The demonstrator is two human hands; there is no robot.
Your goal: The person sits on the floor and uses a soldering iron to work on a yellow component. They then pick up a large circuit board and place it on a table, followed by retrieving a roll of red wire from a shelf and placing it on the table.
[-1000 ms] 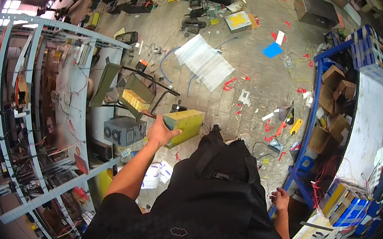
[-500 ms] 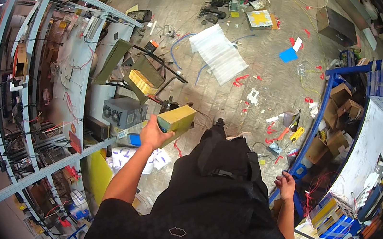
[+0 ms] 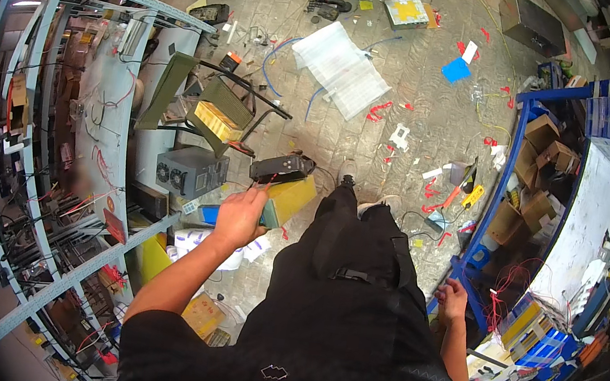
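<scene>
The left hand (image 3: 240, 217) is closed in a firm grip on one yellow box (image 3: 290, 198), held out in front of the person at about waist height above the floor (image 3: 427, 83). A black device (image 3: 282, 167) lies just beyond the box, touching its far edge as far as I can tell. Near it stand one grey metal case with fan vents (image 3: 190, 171) and one folding chair (image 3: 201, 100) carrying a yellow pack (image 3: 215, 122). To the left rises a grey metal rack (image 3: 45, 118) strung with wires. The right hand (image 3: 451, 300) hangs loosely curled and empty beside a blue shelf frame (image 3: 488, 215) stacked with several cardboard boxes (image 3: 540, 133). Farther out on the floor lie one clear plastic tray (image 3: 342, 68), one blue sheet (image 3: 456, 69) and many red scraps.
</scene>
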